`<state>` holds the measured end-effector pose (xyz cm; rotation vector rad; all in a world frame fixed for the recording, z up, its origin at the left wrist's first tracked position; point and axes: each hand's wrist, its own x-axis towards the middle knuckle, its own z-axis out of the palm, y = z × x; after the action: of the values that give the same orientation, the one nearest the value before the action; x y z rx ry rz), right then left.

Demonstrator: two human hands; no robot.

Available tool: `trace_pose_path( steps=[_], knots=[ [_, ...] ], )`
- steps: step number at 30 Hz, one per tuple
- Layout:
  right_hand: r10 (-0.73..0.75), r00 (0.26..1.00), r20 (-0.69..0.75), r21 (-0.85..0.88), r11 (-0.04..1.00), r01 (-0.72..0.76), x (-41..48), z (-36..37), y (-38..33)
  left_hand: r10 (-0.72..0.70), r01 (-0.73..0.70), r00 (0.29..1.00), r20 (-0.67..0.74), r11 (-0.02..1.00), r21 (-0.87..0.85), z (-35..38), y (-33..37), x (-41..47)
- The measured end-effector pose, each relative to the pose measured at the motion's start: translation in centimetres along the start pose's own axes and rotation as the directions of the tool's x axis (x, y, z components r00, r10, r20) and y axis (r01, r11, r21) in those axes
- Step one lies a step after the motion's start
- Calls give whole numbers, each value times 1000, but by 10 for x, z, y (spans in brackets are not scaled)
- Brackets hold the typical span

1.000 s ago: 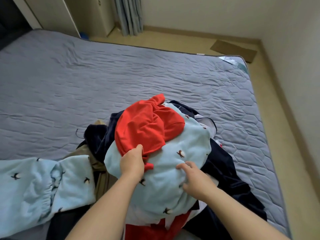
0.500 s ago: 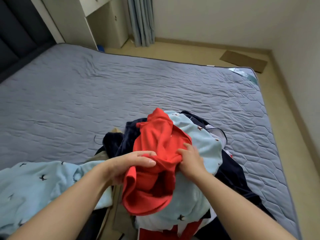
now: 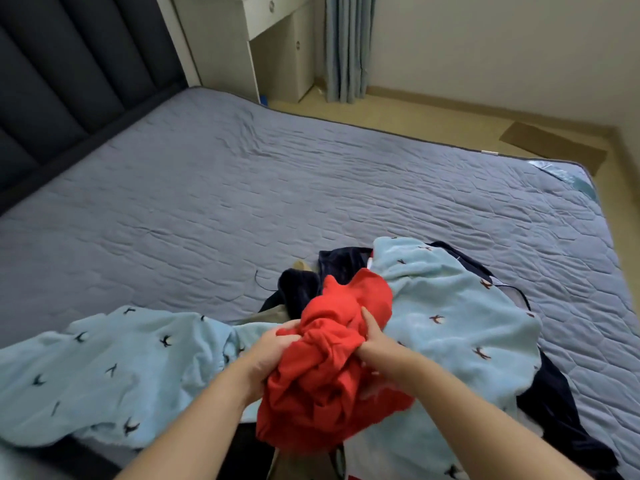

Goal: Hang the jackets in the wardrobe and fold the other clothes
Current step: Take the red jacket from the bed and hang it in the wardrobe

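Both hands hold a crumpled red garment point(image 3: 332, 368), which sits bunched just above the heap of clothes on the near edge of the bed point(image 3: 311, 188). The left hand point(image 3: 268, 355) has its fingers curled into a fistful of cloth on the garment's left side. The right hand point(image 3: 375, 344) grips the right side, thumb laid up over the fabric and fingers tucked beneath. Gripping it at two sides probably serves to free it from the heap and find its edges. It looks like a soft top rather than a jacket, so folding seems to be what it is due. To the right of and under the red garment lies a light blue bird-print fleece point(image 3: 450, 317), with a matching blue piece point(image 3: 114, 368) to its left. A dark navy garment point(image 3: 301, 289) lies just behind the red garment, and beyond that the quilted grey cover would give room to spread it flat. No wardrobe is in view.
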<state>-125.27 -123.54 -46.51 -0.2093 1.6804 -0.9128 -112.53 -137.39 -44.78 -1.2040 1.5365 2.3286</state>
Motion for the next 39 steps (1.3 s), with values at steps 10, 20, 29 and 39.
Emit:
trace_pose_path(
  steps=[10,20,29,39],
  knots=[
    [-740,625,-250,-118,664,738,32,59,-233,787,-421,438,-434,606,675,-81,194,14],
    [-403,902,-156,-622,749,228,36,-28,-71,247,63,907,-341,721,690,-71,69,69],
    [-206,915,-348,-912,301,-279,8,-97,105,64,-140,990,124,501,854,46,-51,90],
    [-565,708,-423,-111,808,578,-50,-100,76,368,-356,923,114,702,616,142,-57,68]
  ],
)
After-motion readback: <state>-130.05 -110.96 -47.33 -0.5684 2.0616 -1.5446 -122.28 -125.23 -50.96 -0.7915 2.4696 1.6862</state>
